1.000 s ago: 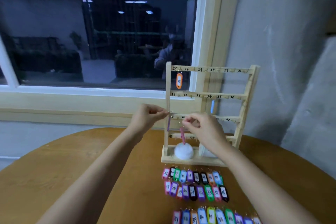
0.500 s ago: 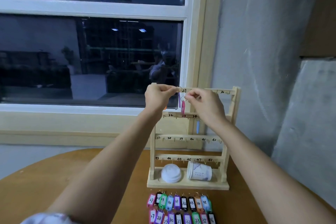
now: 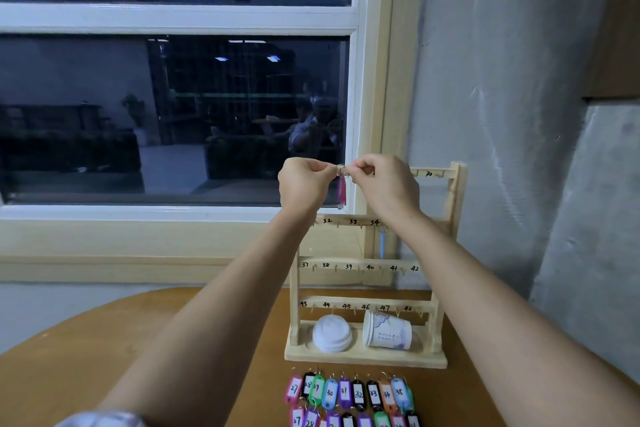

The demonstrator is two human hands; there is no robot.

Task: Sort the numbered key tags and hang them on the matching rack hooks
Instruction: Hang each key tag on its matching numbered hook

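Both hands are raised in front of the top rail of the wooden rack [image 3: 456, 204]. The left hand [image 3: 304, 182] and the right hand [image 3: 389, 184] each pinch the small metal ring [image 3: 341, 169] between thumb and forefinger, one from each side. A red key tag [image 3: 342, 191] hangs from this ring, seen edge-on; its number cannot be read. The ring sits at the level of the top rail, whose hooks are mostly hidden behind the hands; only the label 30 shows at the right end.

A blue key tag [image 3: 382, 243] hangs from the second rail below label 34. The lower rails carry labels 37 to 42 and 43 to 48, with bare hooks.

On the rack base a white lid [image 3: 331, 333] lies at the left and a paper cup [image 3: 387, 330] lies on its side at the right. On the wooden table [image 3: 104, 350], just in front of the base, rows of coloured key tags [image 3: 349, 393] lie side by side, numbered 27 upward.
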